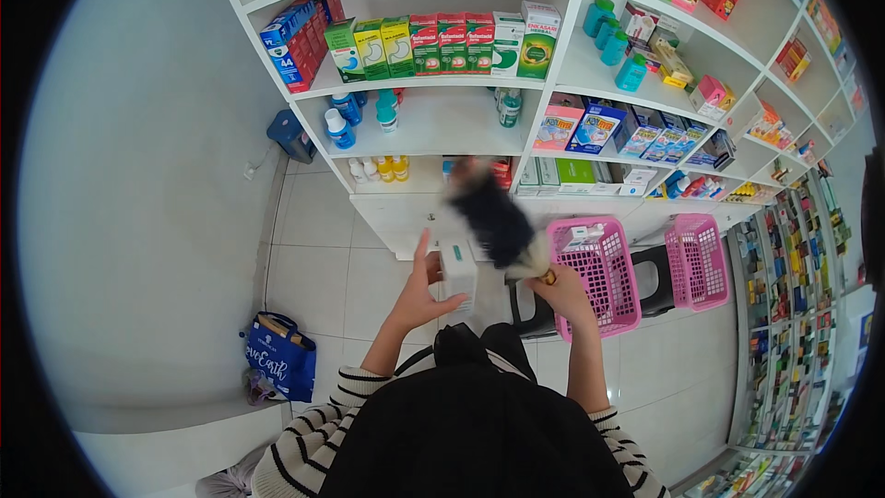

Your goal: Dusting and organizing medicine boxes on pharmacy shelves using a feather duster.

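My left hand (417, 293) is closed around a white box (459, 269) with a small green mark, the thumb along its near edge and one finger pointing up. In my right hand (564, 295) is the handle end of a dark duster (496, 221), smeared by motion. The duster slants up and left past the white box, its far end in front of the lowest shelf. Beyond both hands stands a white shelf unit (419, 92) with medicine boxes and bottles.
Two pink baskets (630, 300) (724, 267) rest on black stools to the right; the nearer holds a small white box (583, 236). A blue bag (279, 357) stands on the tiled floor at left, near the wall. More stocked shelves (784, 314) line the right side.
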Demonstrator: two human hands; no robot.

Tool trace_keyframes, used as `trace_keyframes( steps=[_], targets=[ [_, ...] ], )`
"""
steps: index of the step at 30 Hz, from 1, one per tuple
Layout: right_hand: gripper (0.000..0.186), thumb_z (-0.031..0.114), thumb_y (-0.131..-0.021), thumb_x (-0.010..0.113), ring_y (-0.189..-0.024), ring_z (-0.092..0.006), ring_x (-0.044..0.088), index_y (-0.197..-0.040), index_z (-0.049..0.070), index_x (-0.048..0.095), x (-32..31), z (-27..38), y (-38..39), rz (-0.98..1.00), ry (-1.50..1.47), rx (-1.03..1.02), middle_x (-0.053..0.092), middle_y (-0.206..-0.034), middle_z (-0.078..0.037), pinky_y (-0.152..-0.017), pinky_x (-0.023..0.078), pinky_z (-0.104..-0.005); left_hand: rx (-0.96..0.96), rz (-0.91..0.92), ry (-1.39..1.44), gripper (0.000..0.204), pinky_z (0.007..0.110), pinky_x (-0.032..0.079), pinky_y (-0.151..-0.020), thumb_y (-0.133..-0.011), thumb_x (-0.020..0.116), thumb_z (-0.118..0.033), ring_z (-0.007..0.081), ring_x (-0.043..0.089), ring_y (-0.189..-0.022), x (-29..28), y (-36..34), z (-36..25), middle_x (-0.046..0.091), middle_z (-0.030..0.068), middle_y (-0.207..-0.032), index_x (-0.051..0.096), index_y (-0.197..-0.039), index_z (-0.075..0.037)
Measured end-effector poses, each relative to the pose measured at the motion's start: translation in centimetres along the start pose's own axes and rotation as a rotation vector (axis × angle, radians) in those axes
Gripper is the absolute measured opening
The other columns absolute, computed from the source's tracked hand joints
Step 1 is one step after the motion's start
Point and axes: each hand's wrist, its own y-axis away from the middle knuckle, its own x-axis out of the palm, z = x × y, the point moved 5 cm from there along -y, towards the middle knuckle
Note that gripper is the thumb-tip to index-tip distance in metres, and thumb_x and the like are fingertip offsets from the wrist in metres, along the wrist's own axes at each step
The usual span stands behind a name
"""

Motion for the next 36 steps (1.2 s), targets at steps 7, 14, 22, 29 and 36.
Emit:
trace_keyframes(
  steps=[7,14,22,29,36],
  targets=[
    [0.012,0.007,-0.073,0.065,-0.05,-0.0061,0.041,-0.068,-0.001,0.058,1.1,0.4,1.0,-0.43,-0.1,-0.024,0.048,-0.052,0.001,-0.045,0.034,-0.0245,-0.245,-0.2,0.986,0.06,0.04,0.038,-0.096,-0.088,0.049,-0.026,0.0284,0.046,-0.116,0.3,-0.3,2.7,0.042,0.0128,-0.128,0.018,-0.138,-0.011],
    [0.011,0.003,-0.064,0.062,-0.052,-0.0257,0.053,-0.075,0.0,0.061,4.9,1.3,1.2,-0.263,0.228,-0.04,0.054,-0.056,-0.015,-0.048,0.04,-0.0342,-0.226,0.101,1.406,0.055,0.04,0.04,-0.096,-0.092,0.034,-0.046,0.0253,0.048,-0.113,1.2,-0.5,5.0,0.05,0.0148,-0.12,0.04,-0.126,-0.004],
    [0.012,0.006,-0.063,0.059,-0.055,-0.0341,0.056,-0.074,0.002,0.06,3.5,0.4,1.8,-0.203,0.259,-0.114,0.052,-0.057,-0.019,-0.051,0.042,-0.0392,-0.217,-0.207,1.283,0.051,0.04,0.041,-0.095,-0.092,0.036,-0.044,0.0272,0.05,-0.11,0.0,-0.3,6.1,0.049,0.0125,-0.121,0.039,-0.126,-0.006],
    [0.016,0.01,-0.065,0.063,-0.06,-0.0352,0.057,-0.08,0.004,0.063,2.9,-2.2,1.6,-0.227,0.271,0.07,0.056,-0.061,-0.017,-0.053,0.044,-0.0397,-0.346,-0.323,1.316,0.051,0.041,0.041,-0.094,-0.089,0.043,-0.044,0.0261,0.049,-0.112,0.4,-0.6,5.8,0.048,0.0098,-0.123,0.038,-0.126,-0.009],
    [0.014,0.006,-0.062,0.063,-0.047,-0.0317,0.05,-0.066,-0.002,0.053,2.0,-2.1,1.1,-0.376,0.128,0.113,0.048,-0.053,-0.018,-0.047,0.038,-0.037,-0.424,-0.364,1.268,0.055,0.04,0.039,-0.095,-0.088,0.044,-0.045,0.027,0.048,-0.113,0.8,-1.0,5.2,0.048,0.0118,-0.125,0.038,-0.129,-0.009]
  ],
)
